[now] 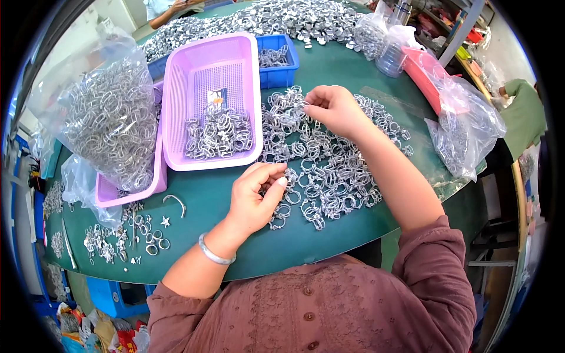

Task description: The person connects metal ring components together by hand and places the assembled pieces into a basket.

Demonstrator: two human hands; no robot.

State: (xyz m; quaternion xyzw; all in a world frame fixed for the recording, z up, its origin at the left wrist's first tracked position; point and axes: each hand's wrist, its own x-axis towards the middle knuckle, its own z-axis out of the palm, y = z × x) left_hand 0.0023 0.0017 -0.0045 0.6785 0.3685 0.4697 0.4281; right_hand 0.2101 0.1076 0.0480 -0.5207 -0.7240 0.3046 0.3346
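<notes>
A wide pile of silver-coloured metal rings (329, 170) is spread on the green table in front of me. At the near left edge of this pile is my left hand (254, 197), its fingers curled toward the thumb; what they pinch, if anything, is too small to make out. My right hand (338, 110) reaches over the far part of the pile with thumb and fingertips pressed together. Rings lie right at those fingertips, but I cannot tell which piece is between them. A lilac plastic basket (170, 106) left of the pile holds a heap of similar rings.
A bulging clear bag of rings (109, 117) stands in another lilac basket (132, 196) at left. Behind are a blue bin (279, 76) and a long heap of metal pieces (253, 23). Tweezers (69, 244) and small sorted pieces (106, 244) lie near left. A filled bag (465, 135) is at right.
</notes>
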